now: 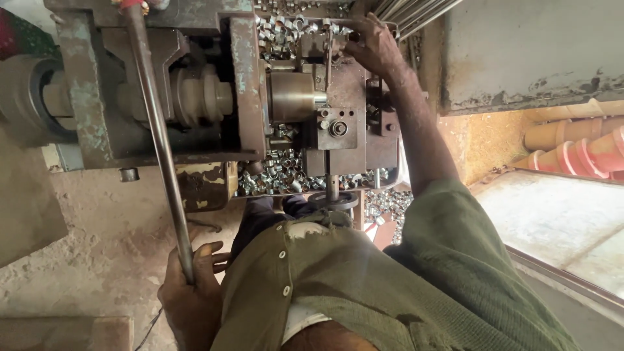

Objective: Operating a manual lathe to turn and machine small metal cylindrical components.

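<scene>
Two hands work a press (214, 97); left hand (190, 286) grips the lever (159, 143), fingers closed; right hand (376, 45) reaches the die (338, 123), grip unclear.

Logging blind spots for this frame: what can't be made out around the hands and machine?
Head view:
- Right hand: fingertips hidden against the machine; what they touch is unclear.
- Lever bar: lower end hidden inside left hand; top cut by frame edge.
- Metal rings: too small to count.
</scene>
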